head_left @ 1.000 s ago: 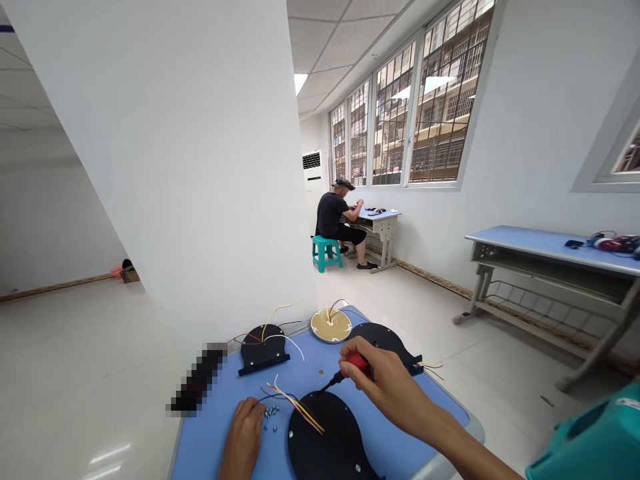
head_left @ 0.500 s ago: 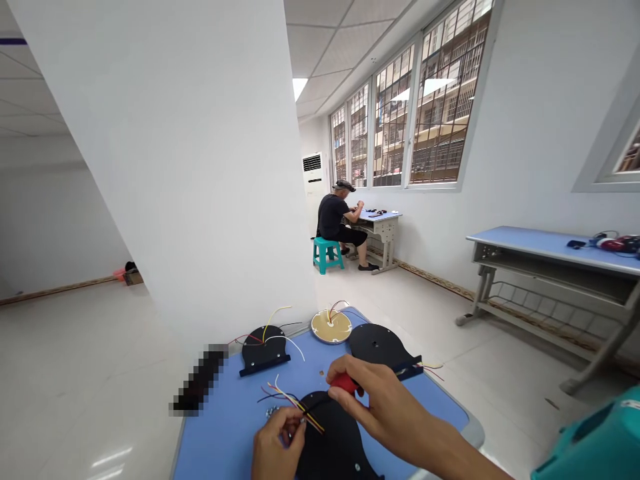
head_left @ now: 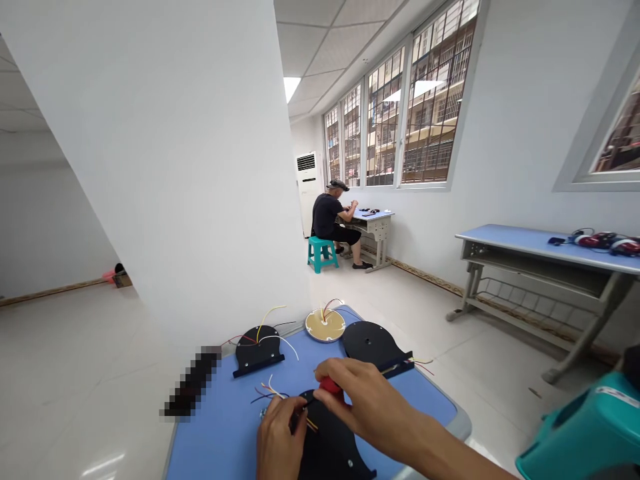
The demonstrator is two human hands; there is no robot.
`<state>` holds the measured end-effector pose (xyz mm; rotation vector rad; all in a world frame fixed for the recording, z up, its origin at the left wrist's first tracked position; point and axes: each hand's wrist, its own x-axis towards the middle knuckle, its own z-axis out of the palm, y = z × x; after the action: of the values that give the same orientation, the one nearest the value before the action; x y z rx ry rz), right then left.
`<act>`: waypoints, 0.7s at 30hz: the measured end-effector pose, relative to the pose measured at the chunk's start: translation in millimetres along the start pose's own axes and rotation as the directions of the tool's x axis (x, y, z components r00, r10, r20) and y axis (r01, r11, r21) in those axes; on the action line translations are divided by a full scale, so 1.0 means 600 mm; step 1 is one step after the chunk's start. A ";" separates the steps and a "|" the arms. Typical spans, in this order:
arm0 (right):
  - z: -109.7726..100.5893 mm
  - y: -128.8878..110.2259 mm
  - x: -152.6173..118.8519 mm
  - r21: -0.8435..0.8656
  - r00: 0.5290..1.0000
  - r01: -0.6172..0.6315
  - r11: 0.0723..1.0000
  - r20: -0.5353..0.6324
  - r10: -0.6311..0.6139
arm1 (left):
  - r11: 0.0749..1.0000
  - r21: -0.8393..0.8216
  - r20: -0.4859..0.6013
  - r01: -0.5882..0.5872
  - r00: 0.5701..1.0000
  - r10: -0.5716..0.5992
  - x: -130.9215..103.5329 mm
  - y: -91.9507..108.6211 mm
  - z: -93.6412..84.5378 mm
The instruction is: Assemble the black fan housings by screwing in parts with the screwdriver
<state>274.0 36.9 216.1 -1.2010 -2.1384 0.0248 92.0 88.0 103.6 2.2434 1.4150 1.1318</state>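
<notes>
A black round plate [head_left: 333, 440] with a straight flanged edge lies on the blue table [head_left: 215, 433] in front of me. My right hand [head_left: 360, 400] is closed round a red-handled tool [head_left: 330, 385], held over the plate's far edge. Beside it my left hand [head_left: 283, 433] pinches at that edge, near the tool's tip; what its fingers hold is too small to make out. Coloured wires [head_left: 270, 390] come out past the left fingers. Small metal screws, partly hidden, lie left of that hand.
Behind are a smaller black plate [head_left: 259, 350] with wires, a gold-coloured disc [head_left: 325, 325] and another black plate [head_left: 375, 343]. A pixelated dark object lies at the left edge. A teal stool [head_left: 590, 427] stands right. Farther off, a person [head_left: 327, 217] sits at a table.
My left hand has turned and moved up over the wires, its fingertips closer to the tool's tip. The right hand still holds the red tool. The whole view has shifted slightly.
</notes>
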 end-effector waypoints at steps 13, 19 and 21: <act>0.053 0.014 0.096 -0.262 0.947 -0.127 0.957 0.256 0.196 | 0.958 0.280 0.169 0.059 0.980 -0.110 0.073 -0.023 0.036; 0.063 0.017 0.108 -0.277 0.928 -0.120 0.953 0.310 0.207 | 0.955 0.265 0.180 0.136 0.966 -0.187 0.066 -0.037 0.043; 0.068 0.022 0.113 -0.282 0.925 -0.126 0.951 0.312 0.215 | 0.958 0.249 0.196 0.143 0.961 -0.195 0.065 -0.039 0.043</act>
<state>237.6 108.1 217.4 -1.6369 -2.3781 0.0354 104.3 137.4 91.3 2.2592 1.6805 0.6710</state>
